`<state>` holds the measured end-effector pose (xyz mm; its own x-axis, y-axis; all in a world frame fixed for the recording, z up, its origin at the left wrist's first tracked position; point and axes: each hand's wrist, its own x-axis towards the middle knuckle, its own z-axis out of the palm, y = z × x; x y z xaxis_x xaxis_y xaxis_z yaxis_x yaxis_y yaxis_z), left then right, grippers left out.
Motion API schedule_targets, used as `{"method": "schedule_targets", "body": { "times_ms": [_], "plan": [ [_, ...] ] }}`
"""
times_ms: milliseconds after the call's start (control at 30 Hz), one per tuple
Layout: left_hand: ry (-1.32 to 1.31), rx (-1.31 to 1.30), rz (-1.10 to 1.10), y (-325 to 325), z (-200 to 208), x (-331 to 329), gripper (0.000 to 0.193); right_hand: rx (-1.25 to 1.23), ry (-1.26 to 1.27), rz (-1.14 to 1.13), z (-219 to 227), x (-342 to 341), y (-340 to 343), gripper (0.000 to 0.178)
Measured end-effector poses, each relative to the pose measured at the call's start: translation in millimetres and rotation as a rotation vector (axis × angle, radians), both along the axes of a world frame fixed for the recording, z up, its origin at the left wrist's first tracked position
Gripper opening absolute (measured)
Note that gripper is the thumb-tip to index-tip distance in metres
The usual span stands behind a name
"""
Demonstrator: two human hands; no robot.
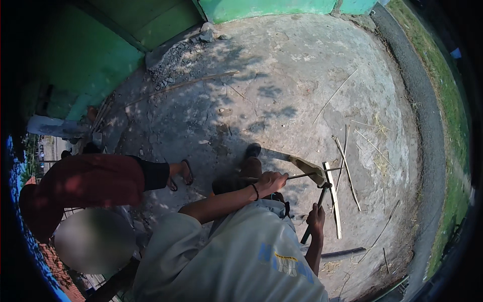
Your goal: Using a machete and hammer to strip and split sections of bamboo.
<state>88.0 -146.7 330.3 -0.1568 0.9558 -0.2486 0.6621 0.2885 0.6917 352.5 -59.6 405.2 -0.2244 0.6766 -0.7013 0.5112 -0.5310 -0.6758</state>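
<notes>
My left hand [272,182], with a dark band at its wrist, is closed around a thin dark rod [301,175]. The rod points right and crosses a curved, yellowish metal blade [308,169]; whether it touches the blade I cannot tell. A dark joint at the blade's lower right end meets a long dark handle [322,197]. Lower on that handle, my right hand [316,219] is wrapped around it. Together, blade and handle look like a hoe-type tool, held in front of my body. The rod's end in my left hand is hidden by the fingers.
Just right of the tool, a pale wooden slat [332,201] and thin sticks [347,171] lie on the concrete ground [302,65]. A person in a dark red shirt [100,178] is at my left. Rubble [176,60] lies by a green wall [271,9].
</notes>
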Motion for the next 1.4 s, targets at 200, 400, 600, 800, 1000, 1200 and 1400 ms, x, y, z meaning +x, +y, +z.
{"method": "schedule_targets", "body": {
  "times_ms": [200, 400, 600, 800, 1000, 1200, 1400],
  "plan": [
    [-0.053, 0.089, 0.110, -4.6, 31.6, -9.7, 0.028, -0.240, -0.050, 0.232, -89.9, 80.0, -31.6, 0.037],
    [-0.364, -0.011, 0.324, 0.2, 7.0, -10.2, 0.044, -0.256, -0.154, 0.424, -103.1, 92.4, -1.2, 0.036],
    [-0.331, 0.084, 0.459, 18.4, -14.1, -16.8, 0.035, -0.150, -0.179, 0.558, -103.0, 16.2, 58.7, 0.036],
    [0.220, 0.332, 0.110, 37.0, -24.8, -20.2, 0.018, -0.030, -0.144, 0.774, -94.7, -88.3, 100.9, 0.036],
    [0.168, 0.065, 0.002, 61.5, -38.4, -38.4, 0.022, 0.043, -0.138, 0.964, -72.1, -158.9, 97.4, 0.036],
    [0.244, 0.072, -0.046, 83.1, -9.5, -48.8, 0.023, 0.069, -0.139, 0.999, -69.1, -173.7, 86.6, 0.035],
    [0.250, 0.129, 0.044, 107.9, -21.7, -53.7, 0.022, 0.060, -0.161, 0.998, -68.8, -169.2, 73.1, 0.035]
  ]
}}
